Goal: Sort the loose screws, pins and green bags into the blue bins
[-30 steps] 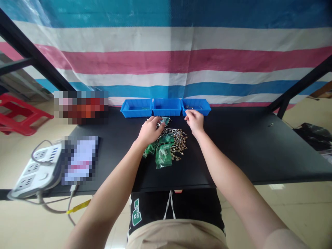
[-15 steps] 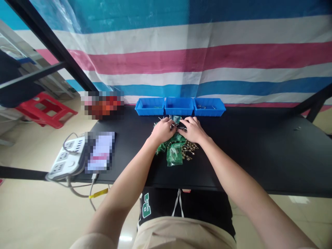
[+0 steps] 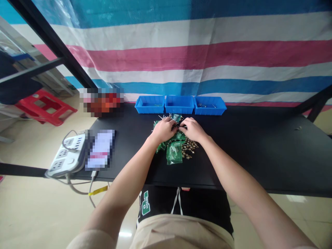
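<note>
My left hand (image 3: 164, 130) is over the left of a mixed pile, its fingers curled down among thin metal pins (image 3: 161, 117). What its fingertips grip is hidden. Close by on the right, my right hand (image 3: 192, 130) has thumb and fingers drawn together at the pile's middle; whatever is between them is too small to name. Below the hands lie green plastic packets (image 3: 174, 153) with small pale pieces inside. Several brass-coloured pieces with pointed shanks (image 3: 189, 148) are heaped beside the packets, under my right wrist.
Three blue bins, left (image 3: 150, 110), middle (image 3: 179, 110) and right (image 3: 210, 110), stand in a row behind the pile. Thin pieces lie in the outer two. A power strip (image 3: 68, 155) and a blurred phone-like device (image 3: 100, 150) lie left on the black table (image 3: 249, 148).
My right hand's fingers have drawn closer together, and fewer pins show between the hands. My left hand stays nearly in place. The view has shifted slightly.
</note>
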A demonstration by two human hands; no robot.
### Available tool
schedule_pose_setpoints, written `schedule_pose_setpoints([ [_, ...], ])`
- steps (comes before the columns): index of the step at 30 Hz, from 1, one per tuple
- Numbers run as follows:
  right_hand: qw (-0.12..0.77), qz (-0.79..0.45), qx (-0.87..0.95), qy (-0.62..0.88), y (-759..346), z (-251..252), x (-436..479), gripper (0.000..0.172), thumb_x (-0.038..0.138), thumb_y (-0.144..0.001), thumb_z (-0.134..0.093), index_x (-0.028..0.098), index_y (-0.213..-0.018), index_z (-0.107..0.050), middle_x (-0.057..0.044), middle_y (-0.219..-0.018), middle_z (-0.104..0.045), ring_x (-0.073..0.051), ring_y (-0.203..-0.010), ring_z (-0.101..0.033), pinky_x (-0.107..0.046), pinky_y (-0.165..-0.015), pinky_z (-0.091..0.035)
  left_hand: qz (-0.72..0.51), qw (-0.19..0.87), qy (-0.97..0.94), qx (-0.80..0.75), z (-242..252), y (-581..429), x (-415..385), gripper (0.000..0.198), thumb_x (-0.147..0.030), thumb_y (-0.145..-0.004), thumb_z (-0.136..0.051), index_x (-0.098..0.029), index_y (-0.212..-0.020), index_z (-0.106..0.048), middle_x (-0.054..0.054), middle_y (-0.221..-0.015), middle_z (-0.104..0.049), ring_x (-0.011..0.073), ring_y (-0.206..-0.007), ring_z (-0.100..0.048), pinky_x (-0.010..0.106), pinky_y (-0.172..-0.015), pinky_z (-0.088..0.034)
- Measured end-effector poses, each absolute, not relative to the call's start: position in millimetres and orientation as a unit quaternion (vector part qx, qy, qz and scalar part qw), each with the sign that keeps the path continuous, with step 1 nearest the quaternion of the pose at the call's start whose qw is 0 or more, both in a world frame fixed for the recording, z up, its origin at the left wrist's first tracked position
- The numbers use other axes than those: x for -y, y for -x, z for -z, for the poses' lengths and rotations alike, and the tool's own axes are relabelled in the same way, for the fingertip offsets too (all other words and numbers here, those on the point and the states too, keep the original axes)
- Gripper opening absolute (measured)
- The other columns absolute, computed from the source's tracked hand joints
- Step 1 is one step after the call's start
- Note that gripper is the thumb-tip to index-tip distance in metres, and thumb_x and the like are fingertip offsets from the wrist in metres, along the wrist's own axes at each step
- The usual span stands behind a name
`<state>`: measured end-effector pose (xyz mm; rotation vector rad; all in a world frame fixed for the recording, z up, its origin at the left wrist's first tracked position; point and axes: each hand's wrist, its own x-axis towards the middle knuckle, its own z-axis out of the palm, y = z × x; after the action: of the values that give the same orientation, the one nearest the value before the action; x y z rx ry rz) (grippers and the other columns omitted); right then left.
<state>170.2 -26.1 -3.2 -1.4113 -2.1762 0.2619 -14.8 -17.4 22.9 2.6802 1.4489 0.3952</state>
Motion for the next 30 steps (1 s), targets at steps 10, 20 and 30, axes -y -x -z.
schedule_pose_setpoints([
  [10,0.283,-0.115,0.804,0.510,-170.6,1.2,26.3,0.012,0.025,-0.087,-0.067,0.021,-0.076,-0.068,-0.005,-0.080,-0.069,-0.022,-0.082,-0.056,-0.033,-0.075,-0.042,-0.131,0.039,-0.870,-0.473,-24.1,15.4,18.0,0.032,-0.032,-0.090,-0.053,-0.018,-0.114,-0.068,0.010,-0.107,-0.065,0.0253,-0.100,-0.065,0.035,-0.087,-0.053],
  [20,0.348,-0.148,0.777,0.503,-169.8,0.4,27.3,0.006,0.022,-0.085,-0.069,0.020,-0.089,-0.072,-0.005,-0.081,-0.071,-0.021,-0.082,-0.062,-0.032,-0.076,-0.048,-0.150,0.059,-0.867,-0.473,-27.1,15.1,18.4,0.030,-0.031,-0.090,-0.053,-0.019,-0.113,-0.068,0.009,-0.104,-0.065,0.0231,-0.098,-0.065,0.033,-0.086,-0.053],
  [30,0.452,-0.193,0.717,0.494,-165.2,-6.4,32.0,0.019,0.036,-0.085,-0.065,0.020,-0.095,-0.070,-0.007,-0.090,-0.074,-0.020,-0.076,-0.069,-0.034,-0.076,-0.054,-0.240,0.098,-0.889,-0.377,-20.2,16.5,15.6,0.026,-0.028,-0.091,-0.055,-0.019,-0.114,-0.063,0.006,-0.094,-0.064,0.0191,-0.086,-0.063,0.031,-0.079,-0.051],
])
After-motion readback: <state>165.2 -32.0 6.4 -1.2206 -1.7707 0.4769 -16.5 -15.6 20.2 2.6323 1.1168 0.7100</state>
